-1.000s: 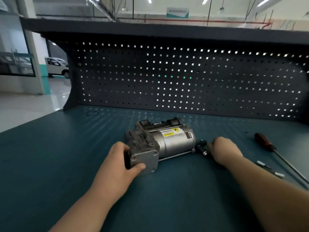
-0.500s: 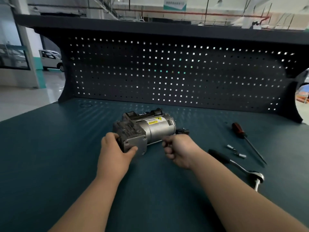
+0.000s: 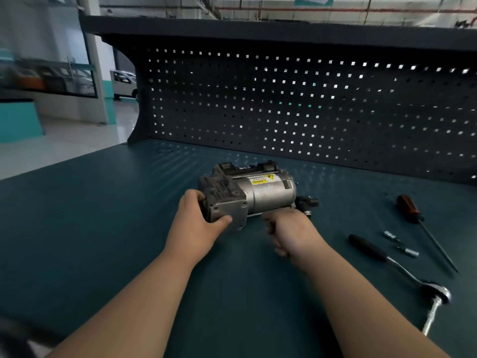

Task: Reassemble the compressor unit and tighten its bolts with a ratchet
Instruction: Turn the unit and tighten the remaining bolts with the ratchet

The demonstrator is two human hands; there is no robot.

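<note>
The compressor (image 3: 258, 195) is lying on its side on the bench (image 3: 103, 228), about midway between the left and right edges and nearer the back edge than the front. Its silver body is running left to right, with the yellow warning label facing up. The left hand (image 3: 198, 224) is gripping the grey block at its left end, fingers reaching round the far side and thumb pressing on the square end plate that is facing the camera. The right hand (image 3: 290, 229) is sitting just in front of the silver body with its fingers curled into a loose fist. It is blurred, so I cannot tell whether it is holding anything. A black fitting (image 3: 307, 202) is sticking out at the compressor's right end, just behind that hand.

Toward the right edge the ratchet (image 3: 369, 248) is lying with its black handle pointing back-left and an extension (image 3: 431, 319) running from its head toward the front edge. The screwdriver (image 3: 410, 211) is lying beyond it, and two small sockets (image 3: 391, 236) are lying between them. The pegboard (image 3: 309, 112) is standing along the back edge.
</note>
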